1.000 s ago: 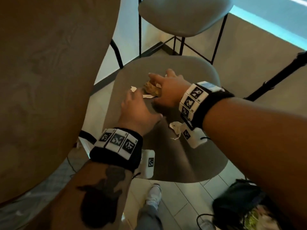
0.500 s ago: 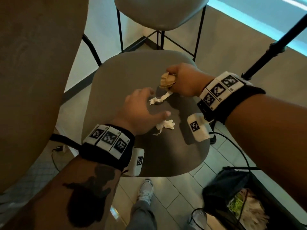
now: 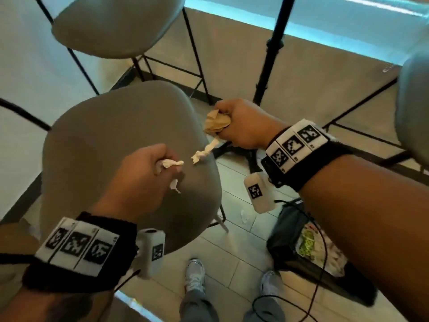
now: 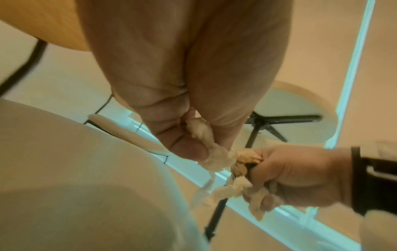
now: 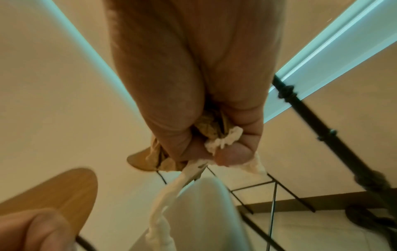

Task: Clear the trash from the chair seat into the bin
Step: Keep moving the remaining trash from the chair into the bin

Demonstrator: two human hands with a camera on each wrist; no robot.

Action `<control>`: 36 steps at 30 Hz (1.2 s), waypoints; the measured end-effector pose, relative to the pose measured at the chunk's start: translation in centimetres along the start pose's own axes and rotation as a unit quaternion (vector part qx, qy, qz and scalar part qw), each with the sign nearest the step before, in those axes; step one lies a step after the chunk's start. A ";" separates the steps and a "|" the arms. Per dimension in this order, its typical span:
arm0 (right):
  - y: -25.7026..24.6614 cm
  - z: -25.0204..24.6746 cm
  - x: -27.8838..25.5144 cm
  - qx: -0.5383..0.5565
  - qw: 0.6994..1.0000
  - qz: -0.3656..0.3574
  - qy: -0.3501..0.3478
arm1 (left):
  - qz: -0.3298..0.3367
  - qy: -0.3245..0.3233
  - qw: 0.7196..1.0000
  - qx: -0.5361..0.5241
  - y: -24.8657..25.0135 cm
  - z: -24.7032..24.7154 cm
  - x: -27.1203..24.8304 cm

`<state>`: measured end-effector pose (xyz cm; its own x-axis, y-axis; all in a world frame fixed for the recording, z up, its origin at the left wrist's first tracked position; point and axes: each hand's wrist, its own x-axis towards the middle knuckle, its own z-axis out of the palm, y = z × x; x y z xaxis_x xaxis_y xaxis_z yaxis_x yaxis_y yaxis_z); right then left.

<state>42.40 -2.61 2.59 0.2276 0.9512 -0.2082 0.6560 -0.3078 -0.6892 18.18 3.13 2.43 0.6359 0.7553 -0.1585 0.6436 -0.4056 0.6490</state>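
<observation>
My left hand [image 3: 148,168] is lifted over the grey chair seat [image 3: 104,135] and pinches a white tissue scrap [image 3: 170,163], seen close in the left wrist view [image 4: 206,144]. My right hand [image 3: 241,124] hangs past the seat's right edge and grips a crumpled brown paper ball [image 3: 216,123] with a twisted white tissue strip [image 3: 204,152] dangling from it. In the right wrist view the fingers [image 5: 176,135] curl round the brown paper [image 5: 210,124] and the strip [image 5: 167,195]. The black bin [image 3: 306,242] with trash inside stands on the floor at lower right.
A second grey stool [image 3: 116,24] stands behind the chair. A black tripod pole [image 3: 271,52] rises just behind my right hand. A small white scrap [image 3: 245,216] lies on the tiled floor. My shoes [image 3: 195,273] are below the seat's front edge. A cable [image 3: 320,263] runs over the bin.
Both hands have come up off the seat. The left picked up the white scrap; the right carried the brown ball and strip rightward past the seat edge.
</observation>
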 end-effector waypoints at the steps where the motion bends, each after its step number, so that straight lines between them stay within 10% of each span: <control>1: 1.2 -1.0 -1.9 0.025 0.999 0.017 0.020 | 0.010 -0.006 1.000 -0.017 1.4 0.6 -0.2; 9: 17.3 -3.2 -22.3 0.124 0.957 0.216 0.152 | 0.060 -0.179 0.978 -0.091 11.9 16.9 -0.8; 17: 34.5 6.4 -38.6 0.259 0.829 0.450 0.209 | 0.006 -0.360 0.931 -0.064 15.2 41.0 -2.7; 31: 53.9 18.6 -38.6 0.453 0.613 0.614 0.205 | -0.162 -0.397 0.902 -0.047 9.9 62.4 -4.4; 36: 54.0 18.9 -36.4 0.589 0.480 0.589 0.275 | -0.176 -0.453 0.873 -0.036 9.3 63.3 -3.7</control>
<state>55.91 -53.50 -40.13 0.3096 -0.1192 -0.9434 -0.9495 -0.0924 -0.3000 48.75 -36.01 -38.06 0.5007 0.0954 -0.8604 0.8595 -0.1729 0.4810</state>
